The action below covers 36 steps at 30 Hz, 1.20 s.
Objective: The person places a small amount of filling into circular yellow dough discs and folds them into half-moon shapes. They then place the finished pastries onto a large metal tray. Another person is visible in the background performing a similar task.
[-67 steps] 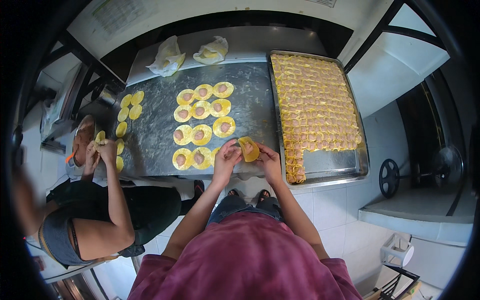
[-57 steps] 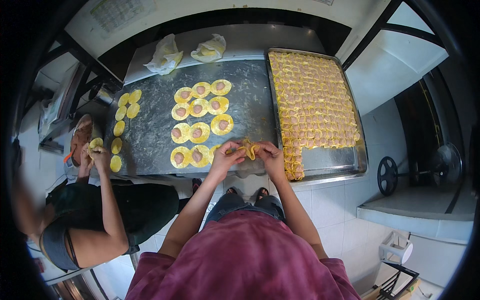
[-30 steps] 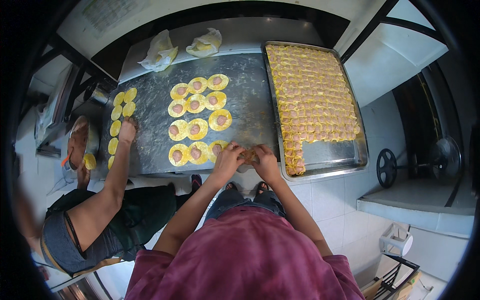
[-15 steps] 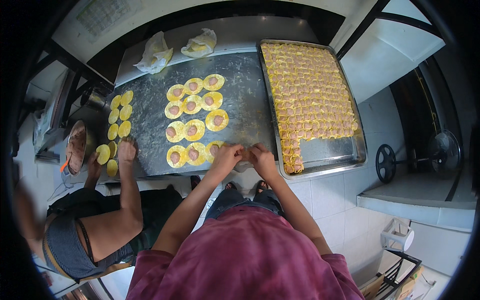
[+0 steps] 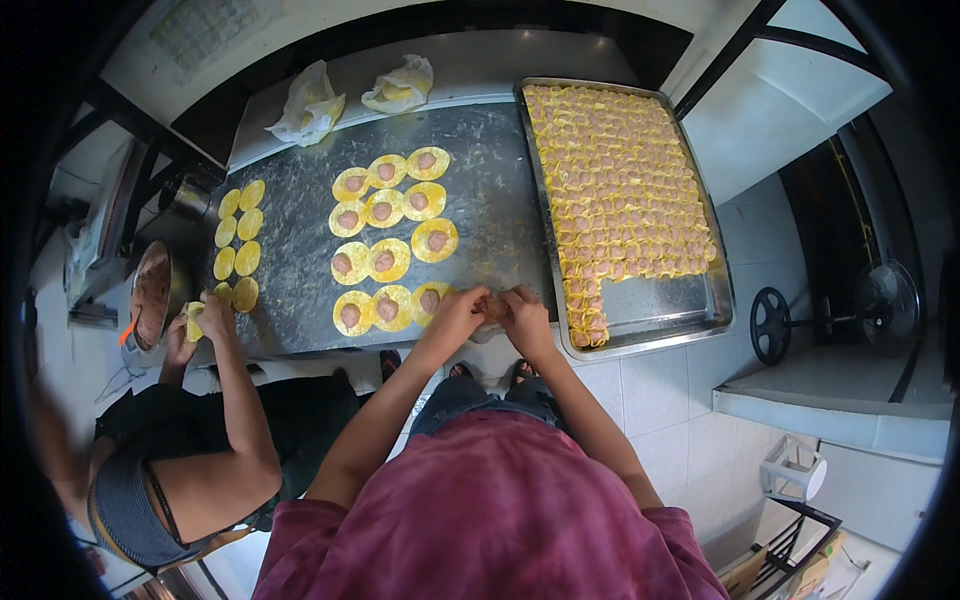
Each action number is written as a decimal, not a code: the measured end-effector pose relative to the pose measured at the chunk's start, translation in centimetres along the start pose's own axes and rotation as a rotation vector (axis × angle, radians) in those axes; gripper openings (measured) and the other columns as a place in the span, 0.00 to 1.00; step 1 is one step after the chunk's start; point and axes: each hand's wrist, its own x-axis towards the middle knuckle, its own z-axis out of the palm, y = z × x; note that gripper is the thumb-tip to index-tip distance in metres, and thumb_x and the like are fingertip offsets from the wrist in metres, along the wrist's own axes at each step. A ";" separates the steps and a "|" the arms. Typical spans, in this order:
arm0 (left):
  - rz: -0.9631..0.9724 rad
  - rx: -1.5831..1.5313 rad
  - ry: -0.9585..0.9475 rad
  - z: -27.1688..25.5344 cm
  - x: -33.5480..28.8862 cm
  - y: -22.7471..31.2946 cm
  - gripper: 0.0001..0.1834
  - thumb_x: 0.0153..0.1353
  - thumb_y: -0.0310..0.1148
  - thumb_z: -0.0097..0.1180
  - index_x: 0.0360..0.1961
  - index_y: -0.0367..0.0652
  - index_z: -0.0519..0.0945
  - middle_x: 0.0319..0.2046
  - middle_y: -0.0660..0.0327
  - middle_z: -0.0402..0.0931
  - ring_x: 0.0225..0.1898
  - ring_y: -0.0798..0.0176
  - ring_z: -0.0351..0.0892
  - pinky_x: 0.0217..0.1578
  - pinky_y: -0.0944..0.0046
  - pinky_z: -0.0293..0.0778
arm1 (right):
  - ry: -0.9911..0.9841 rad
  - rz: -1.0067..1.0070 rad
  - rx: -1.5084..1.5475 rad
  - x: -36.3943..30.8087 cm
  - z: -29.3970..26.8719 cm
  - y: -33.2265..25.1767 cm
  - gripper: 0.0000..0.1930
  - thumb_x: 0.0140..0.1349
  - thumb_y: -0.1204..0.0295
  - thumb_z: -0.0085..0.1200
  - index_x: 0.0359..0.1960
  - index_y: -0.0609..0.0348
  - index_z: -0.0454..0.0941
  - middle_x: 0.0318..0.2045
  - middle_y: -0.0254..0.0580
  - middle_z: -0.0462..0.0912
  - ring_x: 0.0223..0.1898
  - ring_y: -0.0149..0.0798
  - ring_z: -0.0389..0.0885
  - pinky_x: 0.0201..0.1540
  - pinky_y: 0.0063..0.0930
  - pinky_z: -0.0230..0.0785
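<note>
Close together at the near edge of the dark table, my left hand [image 5: 459,312] and my right hand [image 5: 525,315] pinch a small meat dumpling [image 5: 493,307] between their fingertips. The fingers partly cover it. Beside my left hand lie rows of round yellow dumpling wrappers [image 5: 353,298], each with a pink ball of meat filling [image 5: 437,241] on it. The nearest filled wrapper touches my left hand. To the right of my right hand stands a large metal tray [image 5: 655,305], mostly packed with open-topped yellow dumplings [image 5: 620,190].
A co-worker's hands [image 5: 212,318] hold a yellow wrapper [image 5: 194,322] at left. Plain wrappers [image 5: 247,258] lie near them, with a bowl of meat filling [image 5: 152,300] beside. Two crumpled white bags [image 5: 308,108] sit at the back. A black handwheel [image 5: 771,327] stands right of the tray.
My hands stay in nearly the same place, fingers shifting slightly around the dumpling. The co-worker's right hand has moved left, off the table wrappers, to meet the left hand at a wrapper.
</note>
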 end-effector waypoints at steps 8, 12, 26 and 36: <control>-0.001 0.002 0.010 -0.5 0.1 -0.8 0.18 0.44 0.19 0.56 0.41 0.37 0.75 0.32 0.50 0.77 0.34 0.58 0.79 0.34 0.65 0.73 | 0.054 0.026 -0.028 0.3 -0.2 -1.4 0.14 0.42 0.79 0.59 0.35 0.60 0.77 0.30 0.46 0.76 0.30 0.51 0.77 0.32 0.38 0.71; -0.004 -0.008 -0.024 -1.6 0.6 0.5 0.17 0.44 0.20 0.57 0.39 0.36 0.75 0.31 0.50 0.78 0.34 0.58 0.80 0.33 0.65 0.74 | 0.022 -0.057 -0.004 0.8 0.6 -0.6 0.15 0.41 0.77 0.60 0.35 0.59 0.77 0.31 0.45 0.76 0.30 0.50 0.78 0.32 0.37 0.71; 0.002 0.053 -0.023 -1.3 1.1 -0.7 0.09 0.45 0.24 0.58 0.30 0.38 0.75 0.24 0.53 0.78 0.28 0.53 0.79 0.29 0.61 0.72 | 0.002 -0.121 -0.038 2.0 -0.4 -1.0 0.19 0.38 0.79 0.58 0.37 0.58 0.76 0.35 0.45 0.76 0.34 0.51 0.77 0.35 0.38 0.71; -0.252 0.252 0.772 -19.0 6.9 -12.8 0.06 0.46 0.27 0.55 0.26 0.43 0.81 0.24 0.53 0.79 0.28 0.55 0.80 0.29 0.60 0.74 | 0.004 0.079 0.069 1.3 -2.0 -2.1 0.16 0.42 0.78 0.59 0.37 0.56 0.77 0.34 0.45 0.75 0.32 0.46 0.77 0.35 0.34 0.72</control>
